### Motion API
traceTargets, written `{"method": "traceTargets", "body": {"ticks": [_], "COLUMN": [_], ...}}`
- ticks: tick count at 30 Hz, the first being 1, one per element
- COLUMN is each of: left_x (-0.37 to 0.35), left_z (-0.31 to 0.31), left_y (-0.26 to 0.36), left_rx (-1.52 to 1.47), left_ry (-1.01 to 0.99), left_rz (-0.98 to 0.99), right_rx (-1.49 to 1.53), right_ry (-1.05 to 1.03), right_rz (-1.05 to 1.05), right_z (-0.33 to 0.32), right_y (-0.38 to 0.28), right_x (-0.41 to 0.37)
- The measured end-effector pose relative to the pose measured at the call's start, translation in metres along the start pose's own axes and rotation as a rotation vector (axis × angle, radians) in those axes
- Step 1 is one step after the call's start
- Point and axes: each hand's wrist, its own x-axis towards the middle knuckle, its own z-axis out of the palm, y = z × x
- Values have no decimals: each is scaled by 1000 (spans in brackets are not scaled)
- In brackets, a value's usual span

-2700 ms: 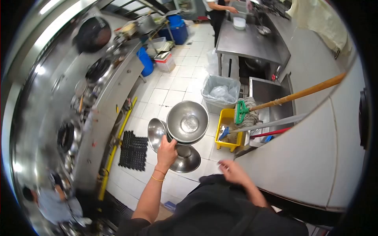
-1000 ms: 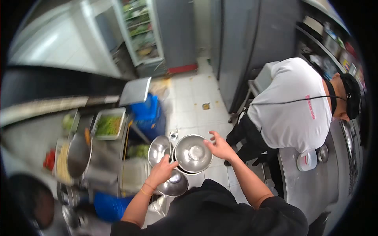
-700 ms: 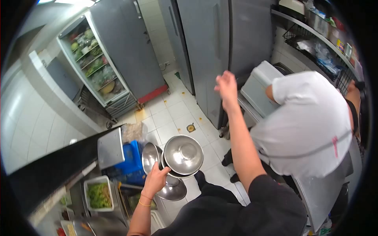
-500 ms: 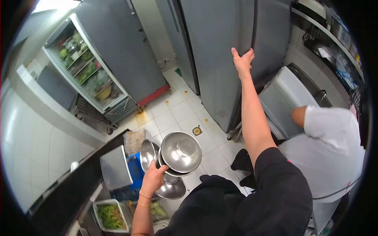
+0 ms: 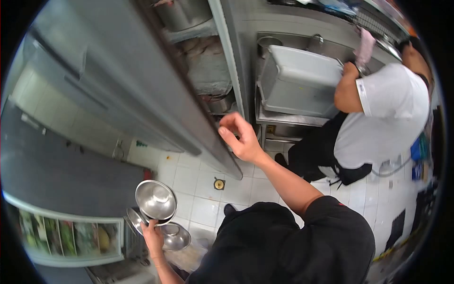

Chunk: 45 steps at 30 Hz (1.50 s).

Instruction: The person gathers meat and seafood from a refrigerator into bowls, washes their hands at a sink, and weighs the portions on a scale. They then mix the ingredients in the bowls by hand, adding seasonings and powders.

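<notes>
Several steel bowls (image 5: pixel 156 199) are in my left hand (image 5: pixel 152 236), its fingers closed on their rims at the lower left. Another steel bowl (image 5: pixel 176 236) hangs just right of that hand. My right hand (image 5: pixel 240 138) is beside the edge of a grey fridge door (image 5: pixel 165 90) that stands open; its fingers are curled and apart, with nothing visible between them. Behind the door, the fridge shelves (image 5: pixel 194 32) hold steel pots (image 5: pixel 184 13) and wrapped food (image 5: pixel 206 66).
A person in a white shirt (image 5: pixel 390 118) stands at the right, by a sink (image 5: pixel 331 47) and a large grey bin (image 5: pixel 302 83). A glass-front fridge (image 5: pixel 71 236) is at the lower left. A drain (image 5: pixel 219 183) lies in the tiled floor.
The grey door has swung open, showing the shelves inside. My right hand has come away from the door's face to its edge. The view has turned right; the bowls remain in my left hand.
</notes>
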Motion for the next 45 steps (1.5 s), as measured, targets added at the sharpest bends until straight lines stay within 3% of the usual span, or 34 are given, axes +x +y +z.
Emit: {"method": "traceTargets", "body": {"ticks": [2,3,4,6,7,10,12,13,14,16,17,19,22,25,29,32,35,41,43,45], "left_x": [21,32,41,57,61,66,57,49,38,12,-5,-31,-70,-103,-134,-138,-135,-113,-94,-74], "left_z": [7,2,1,-3,-6,-13,-13,-17,-18,-11,-5,-4,-18,-33,-30,-34,-35,-49,-53,-51], "left_y": [-53,-65,-82,-116,-127,-155,-171,-162,-179,-192,-207,-193,-149,-108,-63,-35,-17,-5,7,17], "left_rx": [8,-65,-21,88,87,8,43,33,32,43,99,101,33,42,-2,-38,-37,-20,-17,-18], "left_ry": [22,-12,5,-2,-7,-55,-18,39,-56,24,21,63,21,-65,-13,-56,-65,-245,-280,-302], "left_rz": [42,-55,-52,41,52,-101,0,-6,-117,-100,-128,-212,-400,-442,-547,-541,-475,-328,-317,-259], "right_rx": [-112,-319,-321,-614,-616,-737,-1001,-1109,-1216,-1396,-1385,-1164,-1314,-1337,-1362,-1338,-1354,-1298,-1509,-1405], "right_ry": [-80,-183,-149,-377,-366,-317,-150,-114,-80,27,1,-404,-581,-594,-684,-758,-790,-894,-965,-919], "right_rz": [197,327,336,391,396,390,150,88,21,-272,-290,505,367,194,-31,-32,113,263,290,201], "right_z": [6,5,6,11,17,32,37,40,39,32,30,28,4,-5,-18,-16,-3,-5,-2,-21], "right_y": [12,15,32,84,103,145,168,171,173,196,195,189,280,293,318,283,243,251,256,299], "right_x": [-12,-17,-26,-47,-50,-35,7,33,62,112,134,172,203,217,234,239,236,237,234,234]}}
